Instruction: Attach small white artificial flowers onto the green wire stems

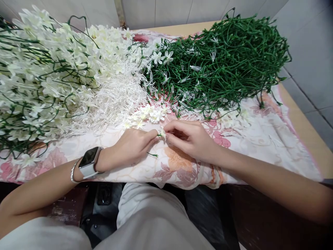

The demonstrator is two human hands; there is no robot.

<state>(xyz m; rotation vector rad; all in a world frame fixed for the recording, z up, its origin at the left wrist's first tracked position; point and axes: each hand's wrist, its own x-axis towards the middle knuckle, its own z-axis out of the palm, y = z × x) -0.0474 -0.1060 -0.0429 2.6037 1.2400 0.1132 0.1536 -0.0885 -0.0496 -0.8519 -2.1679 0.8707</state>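
Observation:
My left hand pinches a green artificial flower stem, whose lower end sticks out below my fingers. Close against it, my right hand has thumb and forefinger closed on a small white artificial flower at the stem's tip. Both hands meet just above the floral cloth. Right behind them lies a small group of loose white blossoms with yellowish centres. My fingers partly hide the flower and most of the stem.
Finished-looking white flower sprays pile up on the left. White thin stamen pieces heap in the middle. Bare green stems form a big bundle at back right. More white petals lie at right on the floral cloth. A tiled wall stands behind.

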